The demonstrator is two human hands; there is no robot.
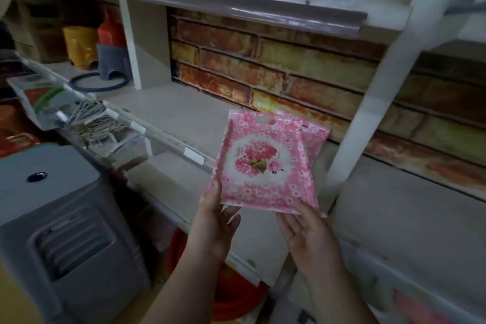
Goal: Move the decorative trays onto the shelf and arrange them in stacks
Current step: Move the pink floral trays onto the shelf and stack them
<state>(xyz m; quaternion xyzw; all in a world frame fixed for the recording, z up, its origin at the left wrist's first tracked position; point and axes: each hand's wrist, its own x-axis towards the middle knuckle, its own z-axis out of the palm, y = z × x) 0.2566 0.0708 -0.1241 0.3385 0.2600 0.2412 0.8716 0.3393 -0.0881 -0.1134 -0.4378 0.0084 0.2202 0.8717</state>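
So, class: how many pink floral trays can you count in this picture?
2. The front tray is held up over the shelf by the left hand and right hand; a second tray peeks out right behind it. More may be hidden.

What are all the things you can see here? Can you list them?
pink flowered trays: at least two, pink and white, held upright over the shelf
shelf: one, pale grey, in front of the brick wall
brick-pattern wall: one, orange and yellow, behind the shelf
white post: one, right of the trays
ring: one, dark blue, far left on the shelf
grey box: one, lower left
red tub: one, under the shelf
left hand: grips the trays' lower left corner
right hand: supports the lower right corner, fingers fairly straight
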